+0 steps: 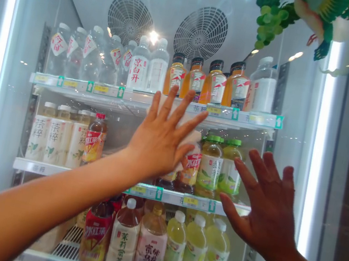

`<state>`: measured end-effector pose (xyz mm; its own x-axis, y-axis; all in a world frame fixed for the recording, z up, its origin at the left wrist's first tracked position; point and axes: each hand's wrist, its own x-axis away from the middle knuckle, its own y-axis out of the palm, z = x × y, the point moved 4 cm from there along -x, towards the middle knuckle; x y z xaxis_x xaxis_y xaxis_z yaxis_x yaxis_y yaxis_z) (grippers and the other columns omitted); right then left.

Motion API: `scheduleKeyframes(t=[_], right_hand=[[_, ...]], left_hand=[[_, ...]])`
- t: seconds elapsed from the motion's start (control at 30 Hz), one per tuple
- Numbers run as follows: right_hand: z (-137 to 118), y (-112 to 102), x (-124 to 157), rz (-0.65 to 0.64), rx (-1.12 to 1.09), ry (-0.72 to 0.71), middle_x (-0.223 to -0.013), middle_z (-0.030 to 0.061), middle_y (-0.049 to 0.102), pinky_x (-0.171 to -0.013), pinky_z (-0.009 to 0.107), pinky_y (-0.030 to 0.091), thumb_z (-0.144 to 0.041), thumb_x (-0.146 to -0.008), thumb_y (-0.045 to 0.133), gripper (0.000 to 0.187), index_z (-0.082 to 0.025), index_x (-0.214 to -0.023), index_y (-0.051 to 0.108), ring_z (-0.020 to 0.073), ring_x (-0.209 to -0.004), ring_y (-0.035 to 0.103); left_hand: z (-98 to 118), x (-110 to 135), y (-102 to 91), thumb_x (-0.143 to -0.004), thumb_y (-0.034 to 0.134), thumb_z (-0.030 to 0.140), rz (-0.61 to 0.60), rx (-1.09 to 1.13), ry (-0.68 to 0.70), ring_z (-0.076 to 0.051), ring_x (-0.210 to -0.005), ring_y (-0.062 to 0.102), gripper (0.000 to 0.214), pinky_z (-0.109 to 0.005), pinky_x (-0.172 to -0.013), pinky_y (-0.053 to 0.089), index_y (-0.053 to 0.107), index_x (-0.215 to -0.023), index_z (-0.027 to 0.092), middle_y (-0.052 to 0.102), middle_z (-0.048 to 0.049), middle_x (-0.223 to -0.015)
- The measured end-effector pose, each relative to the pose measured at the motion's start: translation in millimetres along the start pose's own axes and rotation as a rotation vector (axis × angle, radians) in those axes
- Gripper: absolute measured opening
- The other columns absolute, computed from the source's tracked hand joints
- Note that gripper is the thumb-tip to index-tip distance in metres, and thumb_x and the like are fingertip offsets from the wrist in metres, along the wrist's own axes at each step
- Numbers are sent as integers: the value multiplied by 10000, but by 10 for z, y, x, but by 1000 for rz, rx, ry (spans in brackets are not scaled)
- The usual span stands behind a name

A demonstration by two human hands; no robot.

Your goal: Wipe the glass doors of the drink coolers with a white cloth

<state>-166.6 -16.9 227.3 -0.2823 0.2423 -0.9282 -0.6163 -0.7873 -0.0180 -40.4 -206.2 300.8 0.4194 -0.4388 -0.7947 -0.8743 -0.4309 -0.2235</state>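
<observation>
I face a glass-fronted drinks fridge (6,128). My left hand (158,143) lies flat on the glass with its fingers spread, pressing a white cloth (194,137) against it at the height of the upper shelf edge. The cloth shows only between and beside the fingers. My right hand (266,210) is open too, fingers apart, palm against the glass lower and to the right, with nothing in it.
Behind the glass, the top shelf (153,98) carries water bottles (138,65) and orange drinks (214,83). Tea bottles (55,136) and green-capped bottles (211,164) stand on the middle shelf, more bottles (151,243) below. Two round fans (201,32) sit at the back. A paper decoration (282,14) hangs upper right.
</observation>
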Motion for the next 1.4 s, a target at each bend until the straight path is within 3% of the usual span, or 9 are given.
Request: scheduleKeyframes(t=[0.13,0.2,0.4,0.6,0.8,0.9,1.0,1.23,1.4], right_hand=[[36,15,23,14,12,-14,-1712,25,252,-1279,645,189,-375,-964,598,783,-336,-1646,216,382,-1542,307],[59,12,31,15,20,-28,-1709,31,262,-1267,658,209,-380,-957,608,789,-330,-1645,223,397,-1532,320],[-304,-26,-82,17,-13,25,-1732,32,185,-1254,699,180,-439,-970,584,776,-368,-1643,205,417,-1556,245],[-1437,247,-294,-36,-185,-5,-1734,10,161,-1270,700,128,-382,-952,618,804,-355,-1643,208,382,-1573,225],[-1829,568,-190,-89,-169,30,-1718,41,217,-1239,762,121,-554,-928,626,834,-355,-1638,236,418,-1565,234],[-1829,601,-149,-104,-136,12,-1707,59,257,-1231,779,93,-786,-864,557,908,-368,-1623,286,440,-1571,192],[-1832,586,-153,-94,-116,-22,-1721,74,203,-1232,777,88,-799,-843,577,953,-355,-1630,273,449,-1573,169],[-1861,582,-183,-67,-72,-49,-1723,99,180,-1249,744,96,-757,-861,600,953,-304,-1635,278,430,-1580,160],[-1857,595,-184,-68,-55,-51,-1703,99,251,-1251,748,104,-775,-838,615,977,-304,-1631,291,424,-1582,163]], left_hand=[[445,816,85,-974,423,645,-70,-46,418,-300,-1594,193,664,-510,-1304,140,336,-1586,401,269,45,-1711],[310,1162,71,-988,430,603,-156,-42,514,-231,-1601,164,622,-430,-1308,150,320,-1580,446,253,110,-1710],[-838,995,-193,-1036,413,398,39,-93,-89,-359,-1612,-58,648,-654,-1279,104,185,-1634,292,10,-75,-1754],[-546,1914,-129,-942,533,627,-148,-68,182,-330,-1614,-52,835,-507,-1325,-37,171,-1640,346,55,-3,-1753],[-1795,1965,-382,-1039,393,339,-35,-96,-353,-323,-1593,-151,748,-690,-1282,23,-64,-1626,418,-116,19,-1742],[-1590,2493,-303,-1010,456,358,-91,-60,-411,-362,-1594,-117,804,-656,-1294,37,-38,-1645,341,-168,-29,-1732],[-1112,2936,-221,-910,590,582,-95,-35,-170,-326,-1613,-47,923,-497,-1327,-31,117,-1653,306,-14,-21,-1757],[-1695,1976,-306,-1019,435,396,17,-65,-421,-364,-1587,-175,778,-703,-1267,11,-24,-1646,347,-227,-14,-1718],[-1059,2483,-228,-888,566,674,-81,-46,-9,-332,-1617,-25,925,-502,-1331,-17,151,-1646,343,30,6,-1751]])
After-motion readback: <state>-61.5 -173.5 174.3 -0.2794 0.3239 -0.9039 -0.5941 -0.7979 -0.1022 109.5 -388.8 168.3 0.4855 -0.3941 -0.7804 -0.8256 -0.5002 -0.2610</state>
